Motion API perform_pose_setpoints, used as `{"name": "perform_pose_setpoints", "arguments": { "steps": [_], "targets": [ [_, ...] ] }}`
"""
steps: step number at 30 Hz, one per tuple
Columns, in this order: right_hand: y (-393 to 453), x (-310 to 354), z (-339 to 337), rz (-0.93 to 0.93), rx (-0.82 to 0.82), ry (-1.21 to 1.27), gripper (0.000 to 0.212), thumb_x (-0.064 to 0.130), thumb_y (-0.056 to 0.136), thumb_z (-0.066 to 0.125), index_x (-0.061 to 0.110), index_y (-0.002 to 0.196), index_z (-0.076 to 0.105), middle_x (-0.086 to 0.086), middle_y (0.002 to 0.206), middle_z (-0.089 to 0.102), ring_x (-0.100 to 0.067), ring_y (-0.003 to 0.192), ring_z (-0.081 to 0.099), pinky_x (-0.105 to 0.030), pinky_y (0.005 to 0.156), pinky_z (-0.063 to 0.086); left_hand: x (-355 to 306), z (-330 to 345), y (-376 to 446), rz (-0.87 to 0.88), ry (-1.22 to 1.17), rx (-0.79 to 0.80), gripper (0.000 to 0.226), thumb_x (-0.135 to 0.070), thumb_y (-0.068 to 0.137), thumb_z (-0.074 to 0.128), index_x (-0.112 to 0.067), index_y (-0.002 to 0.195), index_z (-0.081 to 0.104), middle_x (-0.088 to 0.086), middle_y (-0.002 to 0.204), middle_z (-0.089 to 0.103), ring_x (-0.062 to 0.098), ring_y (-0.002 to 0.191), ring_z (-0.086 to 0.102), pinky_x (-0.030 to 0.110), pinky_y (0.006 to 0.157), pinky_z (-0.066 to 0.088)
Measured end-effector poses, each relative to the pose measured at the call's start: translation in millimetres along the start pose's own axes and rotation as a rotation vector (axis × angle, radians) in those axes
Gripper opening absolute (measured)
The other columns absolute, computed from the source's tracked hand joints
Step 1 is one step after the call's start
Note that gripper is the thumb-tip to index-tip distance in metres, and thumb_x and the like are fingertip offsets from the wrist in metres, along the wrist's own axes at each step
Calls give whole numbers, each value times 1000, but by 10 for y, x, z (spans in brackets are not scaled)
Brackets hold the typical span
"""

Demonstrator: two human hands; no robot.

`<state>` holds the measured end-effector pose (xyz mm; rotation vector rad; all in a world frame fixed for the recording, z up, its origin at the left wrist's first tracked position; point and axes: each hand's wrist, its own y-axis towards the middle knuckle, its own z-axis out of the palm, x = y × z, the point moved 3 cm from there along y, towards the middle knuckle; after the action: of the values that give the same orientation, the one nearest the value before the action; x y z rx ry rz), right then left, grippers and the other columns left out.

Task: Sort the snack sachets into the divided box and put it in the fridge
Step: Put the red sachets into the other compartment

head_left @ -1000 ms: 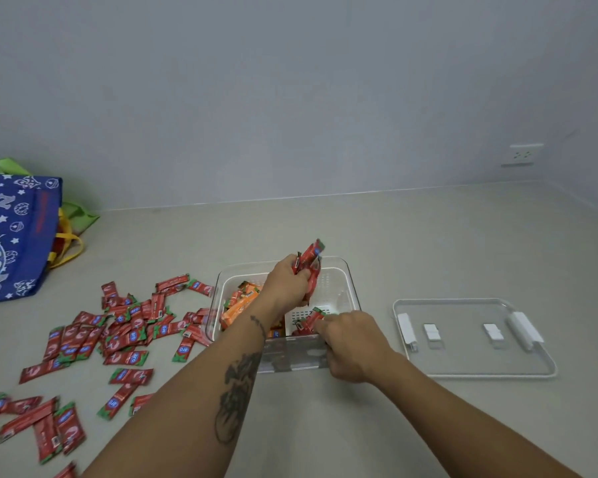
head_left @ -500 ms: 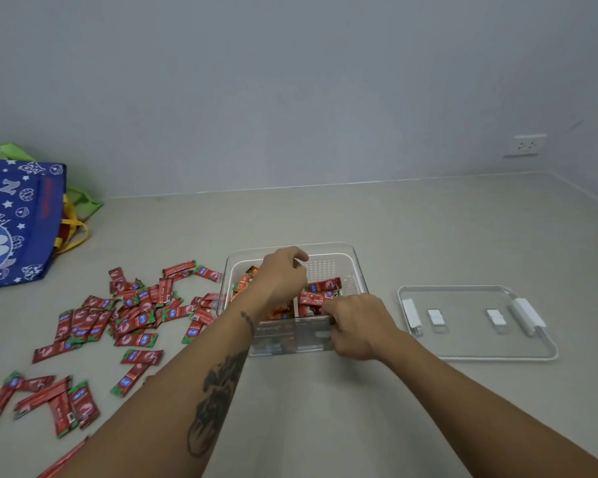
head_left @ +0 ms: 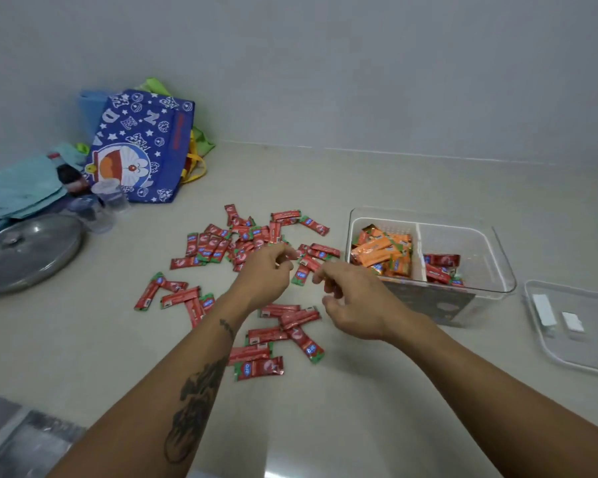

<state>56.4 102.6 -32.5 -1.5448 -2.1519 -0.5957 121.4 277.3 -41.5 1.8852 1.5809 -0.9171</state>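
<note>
Beside clear plastic box (head_left: 497, 267), bare hands over glossy red sachets (head_left: 221, 248)

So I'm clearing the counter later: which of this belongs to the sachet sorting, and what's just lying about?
Job: red sachets, orange sachets, divided box, box lid.
Lying about: blue cartoon bag, pot lid, plastic cups, teal cloth.

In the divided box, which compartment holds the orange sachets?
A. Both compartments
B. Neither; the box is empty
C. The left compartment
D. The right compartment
C: the orange sachets fill the left compartment of the divided box, while the right compartment holds only a few red sachets.
</note>
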Motion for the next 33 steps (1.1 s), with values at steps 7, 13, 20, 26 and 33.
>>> {"name": "perform_pose_setpoints", "arguments": {
  "steps": [7, 13, 20, 26, 33],
  "targets": [
    [250, -41, 1119, 310, 472, -317, 84, 36, 82, 60, 29, 153, 17, -8, 152, 25, -32, 138, 27, -50, 108, 38, 1079, -230, -441, -271, 327, 372, 71, -37, 73, 77, -32, 137, 46, 1, 132, 46, 21, 117, 50, 38, 100, 46],
    [264, -67, 1350, 309, 333, -454, 59, 32, 85, 62, 24, 136, 33, -6, 132, 41, -26, 118, 42, -39, 90, 47, 1418, -4, -671, -54, 630, 381, 83, -58, 67, 75, -33, 134, 33, 1, 129, 32, 23, 123, 31, 44, 108, 30],
    [296, -51, 1330, 378, 217, -414, 31, 23, 91, 53, 19, 117, 37, -7, 117, 51, -27, 99, 54, -36, 74, 43, 1421, -15, -601, 148, 602, 225, 31, -34, 91, 59, -24, 118, 47, -1, 121, 50, 18, 106, 46, 35, 94, 42],
    [482, 159, 1369, 310, 156, -208, 13, 18, 95, 47, 22, 105, 39, -4, 104, 50, -20, 88, 52, -40, 77, 48, 1492, -52, -652, 253, 627, 148, 16, -25, 95, 46, -18, 109, 51, 1, 111, 56, 21, 102, 50, 32, 86, 38],
    [601, 242, 1553, 284, 230, -191, 37, 31, 95, 50, 21, 130, 41, -1, 118, 49, -18, 102, 51, -37, 87, 48, 1609, -228, -718, 178, 605, 24, 20, -22, 93, 48, -19, 113, 51, 2, 116, 58, 21, 106, 51, 31, 89, 37]
  ]
}}
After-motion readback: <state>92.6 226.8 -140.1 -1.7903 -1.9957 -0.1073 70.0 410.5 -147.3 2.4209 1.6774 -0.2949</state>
